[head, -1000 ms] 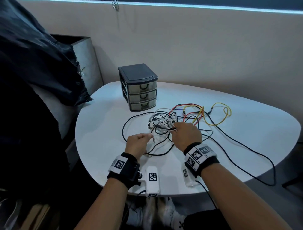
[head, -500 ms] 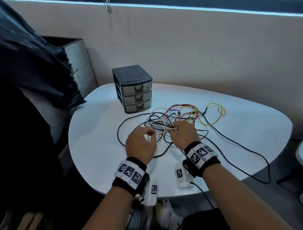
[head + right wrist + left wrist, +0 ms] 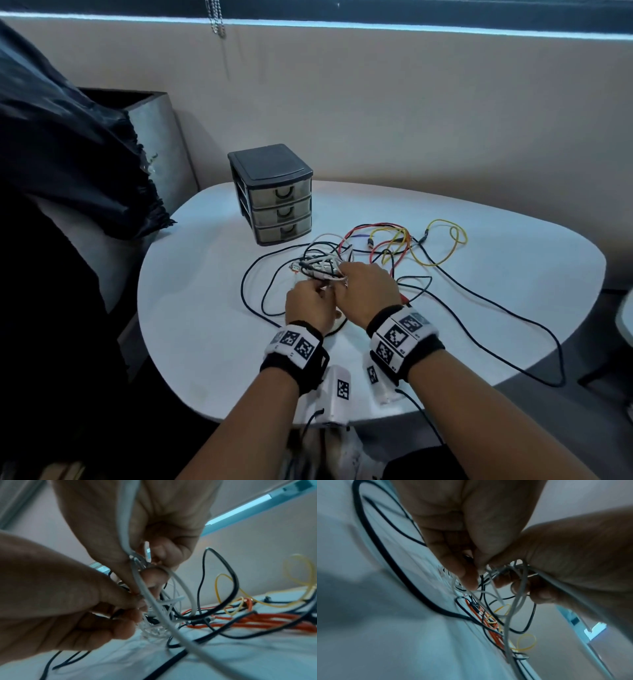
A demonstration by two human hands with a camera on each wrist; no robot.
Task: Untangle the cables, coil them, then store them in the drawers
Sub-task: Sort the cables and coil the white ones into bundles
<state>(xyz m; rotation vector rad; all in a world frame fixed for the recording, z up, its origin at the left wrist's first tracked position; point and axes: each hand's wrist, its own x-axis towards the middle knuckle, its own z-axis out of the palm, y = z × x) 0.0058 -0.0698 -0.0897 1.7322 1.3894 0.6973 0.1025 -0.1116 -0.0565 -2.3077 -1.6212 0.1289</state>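
Both hands are now meeting at the table's [image 3: 212,359] six o'clock, the left hand [image 3: 308,306] and right hand [image 3: 368,291] pinching tangled white cables [image 3: 320,267]; no legible writing showing.

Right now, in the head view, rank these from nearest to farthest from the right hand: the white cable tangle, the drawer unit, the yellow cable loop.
1. white cable tangle, at the right hand fingertips
2. yellow cable loop, far right
3. drawer unit, far left

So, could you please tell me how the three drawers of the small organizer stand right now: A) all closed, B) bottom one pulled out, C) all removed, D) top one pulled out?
A: all three fronts of the drawer organizer sit flush with its frame, none pulled out.
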